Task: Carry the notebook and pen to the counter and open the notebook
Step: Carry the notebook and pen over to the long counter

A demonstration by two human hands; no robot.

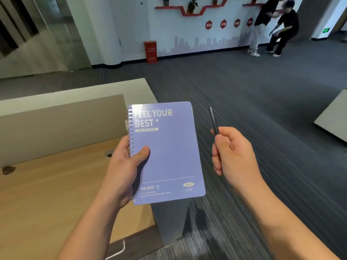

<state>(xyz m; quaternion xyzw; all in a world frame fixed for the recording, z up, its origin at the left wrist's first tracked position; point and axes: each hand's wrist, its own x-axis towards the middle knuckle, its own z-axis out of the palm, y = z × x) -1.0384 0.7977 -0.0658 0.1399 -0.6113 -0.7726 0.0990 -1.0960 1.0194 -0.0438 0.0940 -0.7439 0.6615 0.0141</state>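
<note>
A closed lilac spiral notebook (pixel 169 147) with pale lettering on its cover is held upright in front of me. My left hand (pixel 125 166) grips it along the spiral edge, thumb on the cover. My right hand (pixel 232 152) is closed around a dark pen (pixel 213 119), which sticks up and away from the fist. Both are held in the air over the right end of a wooden desk (pixel 47 194). No counter can be told apart in this view.
A grey partition (pixel 62 124) runs behind the desk, with a white surface (pixel 112 87) beyond it. Dark striped carpet (pixel 262 109) stretches ahead. Two people (pixel 272 27) stand by the far wall, a red box (pixel 151 51) left of them. A grey table corner (pixel 334 113) shows at right.
</note>
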